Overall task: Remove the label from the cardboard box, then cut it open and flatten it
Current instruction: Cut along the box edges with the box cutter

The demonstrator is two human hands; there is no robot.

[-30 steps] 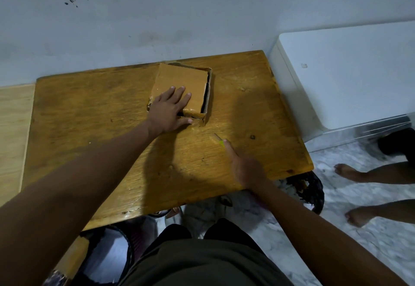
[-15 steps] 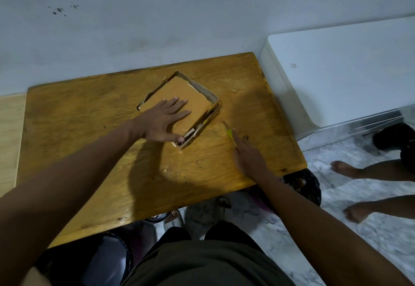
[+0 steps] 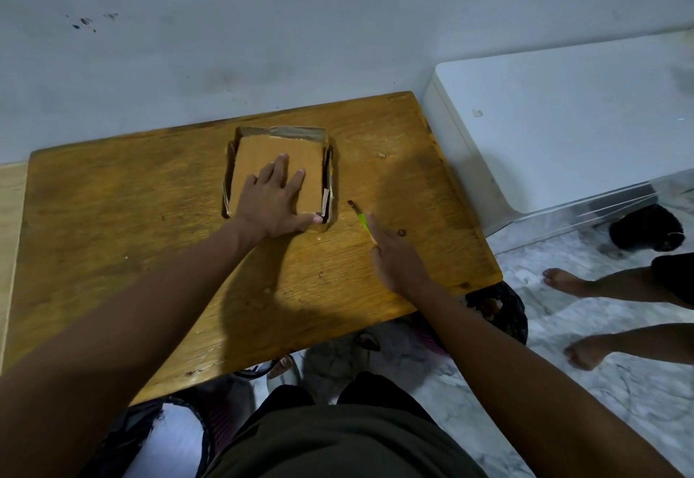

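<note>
Your left hand lies flat, fingers spread and straight, palm down. Your right hand curls its fingers around a thin tool, arm reaching forward over the table's near edge.

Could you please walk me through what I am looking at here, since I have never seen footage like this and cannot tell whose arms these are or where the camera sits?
There is no machine here. The one picture comes from a camera worn on a person's head, looking down at their own arms. The left hand lies flat, fingers straight, pressing on a shallow cardboard box that sits on a wooden table. The right hand holds a small cutter with a green handle, its tip pointing toward the box but not touching it. To the right stands a white cabinet, and another person's bare feet show on the marble floor.
</note>
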